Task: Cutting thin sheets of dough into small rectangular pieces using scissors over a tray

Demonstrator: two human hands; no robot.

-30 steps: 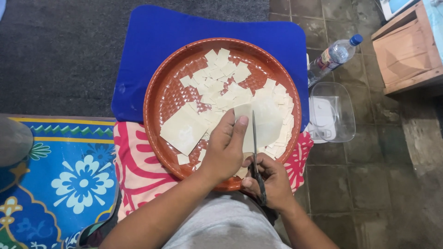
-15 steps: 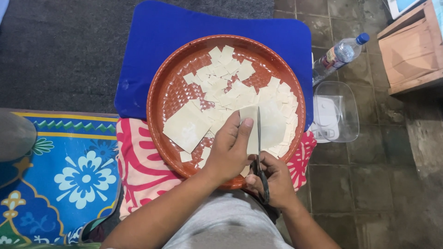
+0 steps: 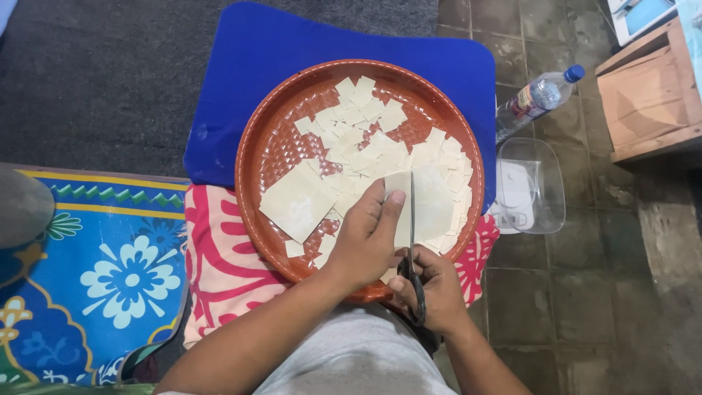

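The person's left hand (image 3: pixel 365 238) lies flat, fingers together and stretched forward, pressing down on a pale dough sheet (image 3: pixel 428 208) inside a round reddish-brown tray (image 3: pixel 256 153). Just beside it, touching at the thumb side, the right hand (image 3: pixel 431 289) is closed around the dark handles of a pair of scissors (image 3: pixel 413 249); the blades run straight ahead from that hand, nearly closed, along the sheet right next to the left fingertips. The sheet being cut sits directly ahead of the right hand, between the left fingers and the tray's right rim.

To the left of the left hand lies a larger uncut square of dough (image 3: pixel 298 201), tilted like a diamond. Farther ahead of both hands a heap of small cut squares (image 3: pixel 358 124) covers the middle and far side of the tray.

The tray rests on a blue mat (image 3: pixel 241 88) at its far side and a pink patterned cloth (image 3: pixel 219 256) below the left forearm. Well to the right of the right hand, on the tiled floor (image 3: pixel 585 292), stand a clear plastic container (image 3: pixel 545 183) and a lying water bottle (image 3: pixel 537 99) with a blue cap. Beyond those is a wooden box (image 3: pixel 647 95). Far left of the left arm spreads a blue floral rug (image 3: pixel 95 271).
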